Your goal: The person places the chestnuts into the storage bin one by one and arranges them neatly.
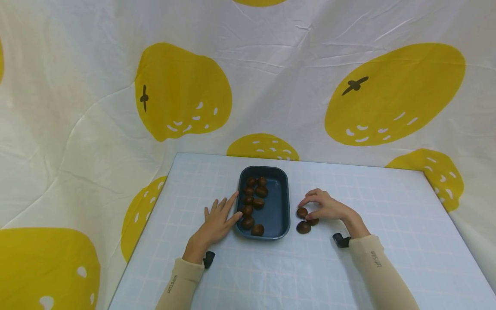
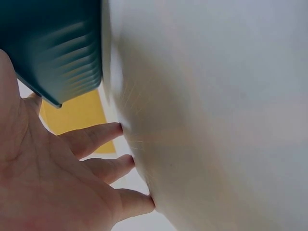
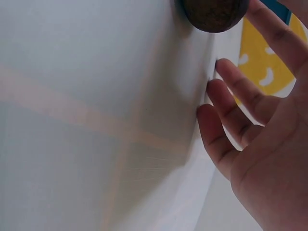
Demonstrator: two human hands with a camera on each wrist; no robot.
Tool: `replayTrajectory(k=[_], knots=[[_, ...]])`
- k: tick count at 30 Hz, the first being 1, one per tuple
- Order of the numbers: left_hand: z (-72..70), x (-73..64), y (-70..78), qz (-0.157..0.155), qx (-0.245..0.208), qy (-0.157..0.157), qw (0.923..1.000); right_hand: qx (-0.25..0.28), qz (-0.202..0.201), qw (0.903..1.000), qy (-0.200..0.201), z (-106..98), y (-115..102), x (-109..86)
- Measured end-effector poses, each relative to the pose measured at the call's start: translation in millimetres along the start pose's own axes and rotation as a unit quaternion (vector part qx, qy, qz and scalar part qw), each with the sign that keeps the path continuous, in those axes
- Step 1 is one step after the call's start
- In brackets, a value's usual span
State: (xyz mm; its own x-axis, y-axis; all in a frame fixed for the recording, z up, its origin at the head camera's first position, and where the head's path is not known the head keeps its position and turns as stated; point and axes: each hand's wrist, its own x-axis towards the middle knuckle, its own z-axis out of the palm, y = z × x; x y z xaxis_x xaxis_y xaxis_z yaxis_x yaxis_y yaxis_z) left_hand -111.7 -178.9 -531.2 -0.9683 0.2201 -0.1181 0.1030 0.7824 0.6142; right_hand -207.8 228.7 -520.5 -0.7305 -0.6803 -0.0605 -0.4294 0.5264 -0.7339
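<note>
A dark blue rectangular tray (image 1: 277, 232) holds several glossy brown chestnuts (image 1: 248, 223), mostly along its left side. My left hand (image 1: 214, 224) lies spread at the tray's left wall, thumb and index finger touching the rim. Its other fingertips rest on the table in the left wrist view. To the right of the tray, my right hand (image 1: 324, 207) pinches a chestnut (image 1: 302, 212) between thumb and index finger. Two more chestnuts lie close by, one in front (image 1: 304, 227) and one partly under the thumb (image 1: 313, 221). Its other fingers touch the table in the right wrist view.
The table (image 1: 267, 275) has a pale checked cover. Behind it hangs a white cloth (image 1: 271, 86) printed with large yellow fruit. A black wrist strap part (image 1: 341, 240) sits by the right cuff, another (image 1: 209, 259) by the left.
</note>
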Motion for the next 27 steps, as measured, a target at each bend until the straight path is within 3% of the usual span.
replayTrajectory(k=[14, 22, 27], knots=[[0.2, 1.5, -2.3, -0.005, 0.002, -0.006, 1.0, -0.023, -0.005, 0.999, 0.039, 11.0, -0.4, 2.6], [1.1, 1.2, -2.5, -0.001, 0.001, -0.002, 1.0, 0.014, 0.015, 0.9984, 0.054, 10.6, -7.9, 3.2], [0.9, 0.9, -0.8, 0.0, 0.003, 0.001, 1.0, 0.023, -0.018, 0.9963, 0.081, 10.6, -9.2, 5.6]])
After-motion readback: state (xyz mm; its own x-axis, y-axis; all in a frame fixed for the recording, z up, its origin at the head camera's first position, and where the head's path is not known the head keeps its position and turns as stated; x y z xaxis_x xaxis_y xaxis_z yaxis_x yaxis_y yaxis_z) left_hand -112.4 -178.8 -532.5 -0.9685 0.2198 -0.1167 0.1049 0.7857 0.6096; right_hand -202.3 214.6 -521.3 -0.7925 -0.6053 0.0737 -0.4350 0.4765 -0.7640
